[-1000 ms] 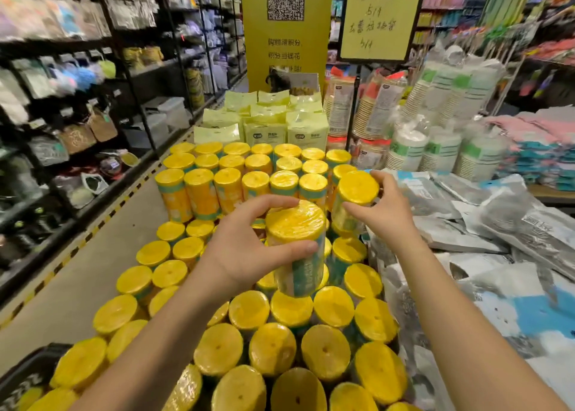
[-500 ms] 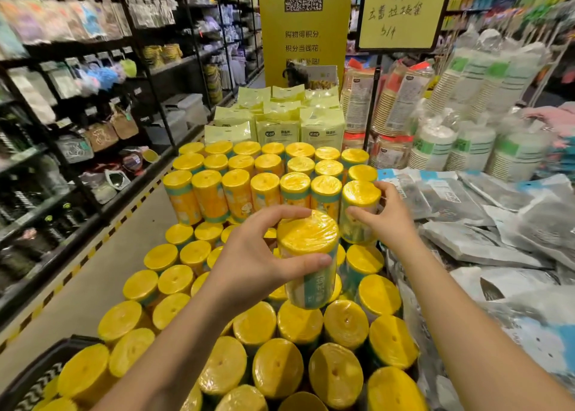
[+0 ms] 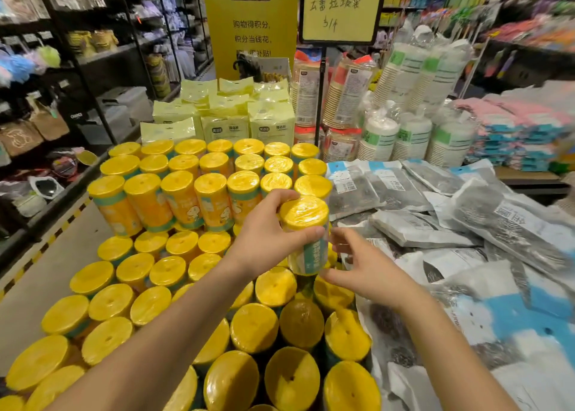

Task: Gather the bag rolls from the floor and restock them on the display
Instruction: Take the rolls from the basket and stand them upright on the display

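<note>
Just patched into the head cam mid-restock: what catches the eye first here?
A sea of upright yellow-topped plastic-wrapped bag rolls fills the centre and left of the view. Above its right edge, the left hand grips one yellow-capped roll with a teal label, with the open right hand beside its lower end. Grey-and-white flat packets sprawl to the right.

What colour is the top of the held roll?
Yellow; the bag roll shows best in the head view.
</note>
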A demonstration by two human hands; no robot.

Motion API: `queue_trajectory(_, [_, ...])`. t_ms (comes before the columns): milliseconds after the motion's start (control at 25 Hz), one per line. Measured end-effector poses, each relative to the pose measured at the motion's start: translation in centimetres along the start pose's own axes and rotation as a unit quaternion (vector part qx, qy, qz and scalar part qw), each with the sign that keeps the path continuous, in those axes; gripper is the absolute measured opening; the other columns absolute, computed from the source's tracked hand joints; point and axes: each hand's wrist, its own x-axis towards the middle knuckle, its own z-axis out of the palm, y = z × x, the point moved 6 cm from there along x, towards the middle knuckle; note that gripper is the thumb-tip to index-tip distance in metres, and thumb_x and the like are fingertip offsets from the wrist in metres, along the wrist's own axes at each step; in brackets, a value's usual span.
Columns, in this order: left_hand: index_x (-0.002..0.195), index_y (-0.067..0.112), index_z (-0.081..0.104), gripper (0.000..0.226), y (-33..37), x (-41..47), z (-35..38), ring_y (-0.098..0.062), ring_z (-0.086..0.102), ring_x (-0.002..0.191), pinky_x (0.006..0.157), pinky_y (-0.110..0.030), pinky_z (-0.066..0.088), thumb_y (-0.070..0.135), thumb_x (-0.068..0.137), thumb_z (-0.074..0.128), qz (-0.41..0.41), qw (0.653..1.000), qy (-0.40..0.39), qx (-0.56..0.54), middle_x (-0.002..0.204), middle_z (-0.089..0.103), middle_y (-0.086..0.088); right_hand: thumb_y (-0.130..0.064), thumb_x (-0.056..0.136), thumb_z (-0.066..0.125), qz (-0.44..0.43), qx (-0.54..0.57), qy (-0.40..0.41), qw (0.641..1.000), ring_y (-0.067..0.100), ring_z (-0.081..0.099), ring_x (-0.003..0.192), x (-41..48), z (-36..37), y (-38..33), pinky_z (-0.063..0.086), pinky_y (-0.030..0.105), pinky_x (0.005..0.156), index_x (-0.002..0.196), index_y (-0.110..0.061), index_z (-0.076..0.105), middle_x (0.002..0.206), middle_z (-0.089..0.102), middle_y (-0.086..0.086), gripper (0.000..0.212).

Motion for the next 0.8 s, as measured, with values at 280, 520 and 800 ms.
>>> queue_trajectory(280, [0.122,0.031,0.051,0.067,-1.6,2.5,3.3,0.002,0.047,0.11,0.092,-0.024,0.049,0.051,0.07,0.087,0.024,0.998,0.032,0.052,0.123,0.046,0.011,-0.044,0.074,0.085,0.039,0.008,0.199,0.979,0.013,0.058,0.107,2.2,1.2,2.2,0.052,0.038,0.089,0.121,-0.03,0.051,0.113,0.06,-0.011,0.059])
queue_trajectory(520, [0.122,0.027,0.056,0.057,-2.7,3.2,4.3,0.003,0.041,0.11,0.09,-0.02,0.044,0.048,0.077,0.083,0.058,0.994,0.025,0.092,0.123,0.043,0.009,-0.041,0.075,0.086,0.066,0.015,0.199,0.978,0.017,0.056,0.109,3.1,2.2,3.5,0.046,0.034,0.087,0.122,-0.023,0.052,0.114,0.06,-0.005,0.061])
queue_trajectory(800, [0.146,0.034,0.044,0.065,-2.2,1.9,3.1,-0.009,0.034,0.14,0.111,-0.033,0.042,0.048,0.088,0.072,0.07,0.989,-0.028,0.127,0.15,0.032,0.008,-0.049,0.079,0.08,0.087,-0.01,0.158,0.984,0.02,0.056,0.119,2.3,1.7,2.1,0.05,0.042,0.095,0.13,-0.023,0.046,0.124,0.06,-0.003,0.067])
